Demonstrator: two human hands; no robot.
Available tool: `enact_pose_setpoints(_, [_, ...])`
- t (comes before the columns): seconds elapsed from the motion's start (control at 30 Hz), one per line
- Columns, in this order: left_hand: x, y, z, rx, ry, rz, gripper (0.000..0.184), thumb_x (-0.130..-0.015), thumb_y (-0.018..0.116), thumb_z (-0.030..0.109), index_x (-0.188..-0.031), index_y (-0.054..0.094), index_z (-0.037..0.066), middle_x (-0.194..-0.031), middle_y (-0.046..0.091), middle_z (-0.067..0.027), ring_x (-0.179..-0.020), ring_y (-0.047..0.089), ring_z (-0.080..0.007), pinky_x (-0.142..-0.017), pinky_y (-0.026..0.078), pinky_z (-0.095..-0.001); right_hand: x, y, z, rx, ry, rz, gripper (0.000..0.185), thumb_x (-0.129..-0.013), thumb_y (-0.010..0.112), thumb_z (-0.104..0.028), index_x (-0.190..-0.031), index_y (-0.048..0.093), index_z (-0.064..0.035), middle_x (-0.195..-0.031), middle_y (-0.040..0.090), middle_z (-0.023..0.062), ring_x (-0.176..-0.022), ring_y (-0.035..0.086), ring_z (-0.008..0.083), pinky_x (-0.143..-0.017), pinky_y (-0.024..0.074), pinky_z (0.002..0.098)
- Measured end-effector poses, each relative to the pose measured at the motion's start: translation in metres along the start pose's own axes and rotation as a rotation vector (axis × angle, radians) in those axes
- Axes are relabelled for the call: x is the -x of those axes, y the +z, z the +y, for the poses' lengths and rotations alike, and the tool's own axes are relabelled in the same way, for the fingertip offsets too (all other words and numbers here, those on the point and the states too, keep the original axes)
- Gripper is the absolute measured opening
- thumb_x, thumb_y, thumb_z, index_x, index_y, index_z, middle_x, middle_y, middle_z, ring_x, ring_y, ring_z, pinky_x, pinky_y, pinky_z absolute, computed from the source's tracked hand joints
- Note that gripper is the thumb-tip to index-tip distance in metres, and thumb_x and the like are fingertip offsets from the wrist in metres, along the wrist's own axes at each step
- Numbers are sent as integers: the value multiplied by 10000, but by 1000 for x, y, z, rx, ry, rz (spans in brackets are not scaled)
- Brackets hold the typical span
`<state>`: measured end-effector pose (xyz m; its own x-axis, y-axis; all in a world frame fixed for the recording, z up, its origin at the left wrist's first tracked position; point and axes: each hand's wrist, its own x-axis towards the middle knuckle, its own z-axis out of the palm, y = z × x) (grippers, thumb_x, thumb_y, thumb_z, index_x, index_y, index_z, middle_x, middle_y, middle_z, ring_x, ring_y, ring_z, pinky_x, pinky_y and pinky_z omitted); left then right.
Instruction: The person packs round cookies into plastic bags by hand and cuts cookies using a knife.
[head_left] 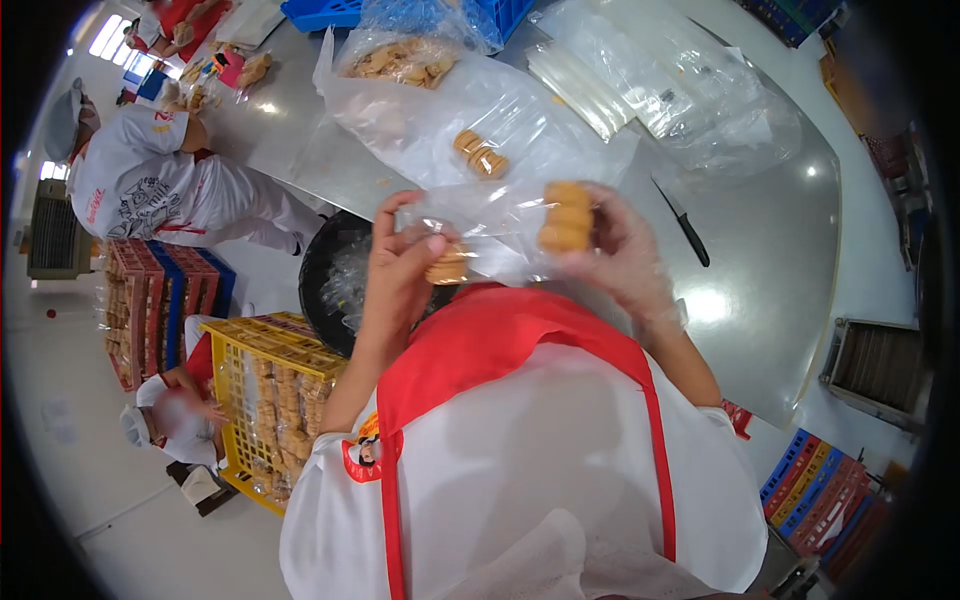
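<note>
A clear plastic bag (490, 225) stretches between my two hands in front of the red apron. My left hand (400, 255) grips its left end, thumb over a short stack of round golden cookies (447, 268) that shows through the film. At the other end, my right hand (628, 255) is closed around a taller stack of cookies (565, 217); whether the film covers this stack I cannot make out. That hand is slightly blurred. Just beyond lies another clear pack with cookies (480, 154), resting on a large white plastic sheet (390, 125).
A black-handled knife (688, 230) lies right on the metal table (770, 270). Empty clear bags (650, 80) and broken cookies (400, 62) are at the back. A black bin (318, 280) and yellow crate (235, 385) of packed cookies stand left; co-workers (150, 180) are beyond.
</note>
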<state>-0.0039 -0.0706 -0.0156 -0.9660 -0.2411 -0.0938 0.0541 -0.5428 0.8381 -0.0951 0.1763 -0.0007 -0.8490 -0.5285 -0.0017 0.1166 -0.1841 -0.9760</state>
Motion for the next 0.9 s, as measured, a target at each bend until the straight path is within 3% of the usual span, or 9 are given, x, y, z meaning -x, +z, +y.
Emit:
enact_pose_setpoints(0.1, [-3,-17,7,53,101,49,580,-880,676,82,-1376,378,131,-1003,669,-154,-883,681,-248,-802,572,-394,-23,-33,14,178,-28,223,626,-743,802,-217,-1297,576,-33,-1072,628,115,-833,597,231,-770,505,348])
enact_pose_setpoints(0.2, [-3,-26,11,74,126,61,573,-885,672,89,-1374,376,131,-1002,669,-157,-874,681,-257,-775,578,-402,-45,-36,20,1011,2,326,598,-754,784,-224,-1285,569,-53,-1082,617,113,-836,607,246,-771,520,336])
enact_pose_setpoints(0.3, [-2,-24,14,81,141,55,566,-891,670,101,-1372,374,130,-1010,661,-162,-874,673,-260,-728,579,-401,-68,-46,46,1421,-336,303,554,-756,769,-235,-1238,558,-62,-1066,600,113,-848,622,270,-733,545,370])
enact_pose_setpoints(0.4, [0,-24,17,94,157,34,564,-891,673,112,-1369,375,130,-1015,654,-164,-892,665,-258,-732,574,-398,-84,-53,62,1633,-407,267,500,-772,757,-239,-1191,546,-66,-1049,584,120,-888,629,304,-696,557,428])
enact_pose_setpoints(0.5, [2,-28,17,120,169,54,580,-884,674,98,-1372,362,127,-1011,649,-162,-914,661,-254,-747,577,-406,-79,-54,73,1710,-398,181,466,-792,738,-224,-1187,542,-74,-1055,574,117,-888,628,310,-657,555,440])
enact_pose_setpoints(0.6, [4,-30,16,173,160,63,610,-872,670,56,-1379,339,129,-998,651,-160,-926,663,-248,-755,590,-427,-72,-48,72,1668,-412,144,453,-807,730,-213,-1192,541,-66,-1063,567,128,-923,614,322,-704,559,436])
enact_pose_setpoints(0.7, [4,-29,16,188,147,60,605,-873,669,57,-1376,342,134,-997,650,-161,-926,662,-247,-761,592,-435,-67,-39,57,1566,-302,155,481,-820,730,-196,-1233,530,-53,-1096,573,144,-989,599,332,-758,553,426])
enact_pose_setpoints(0.8, [1,-29,16,196,140,52,601,-875,668,58,-1374,343,138,-994,650,-161,-918,661,-242,-763,594,-443,-67,-34,51,1470,-385,274,452,-848,726,-184,-1239,546,-45,-1143,584,165,-1060,577,330,-810,529,421])
enact_pose_setpoints(0.9, [0,-30,14,171,134,47,596,-872,672,75,-1370,349,127,-990,652,-162,-907,659,-244,-767,586,-430,-51,-13,16,1057,-429,234,339,-877,703,-153,-1184,613,-42,-1089,635,164,-1024,604,325,-834,509,427])
